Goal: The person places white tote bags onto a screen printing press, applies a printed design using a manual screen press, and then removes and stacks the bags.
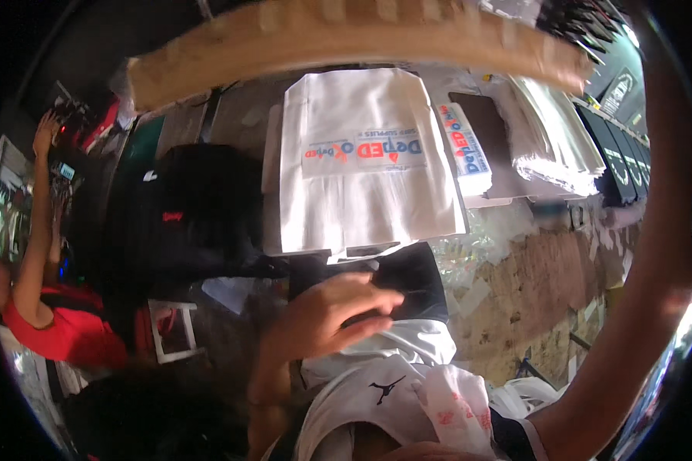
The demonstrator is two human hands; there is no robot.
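A white tote bag (pixel 369 207) with blue and red print lies flat on a board in front of me, its handles at the near edge. My left hand (pixel 334 315) is just below those handles, in front of my body. Its fingers are loosely stretched and apart, and I see nothing held in it. My right arm (pixel 630 307) rises along the right side and leaves the picture at the top, so my right hand is hidden from sight. Beyond the bag, a long brown beam (pixel 346 42) spans the top of the view, bent by the lens.
Right of the bag are another printed bag (pixel 469 157) and a stack of white bags (pixel 553 138). Black cloth (pixel 200 207) lies to the left. A person in a red sleeve (pixel 69 326) works at far left, one arm raised. A white stool (pixel 173 330) stands nearby.
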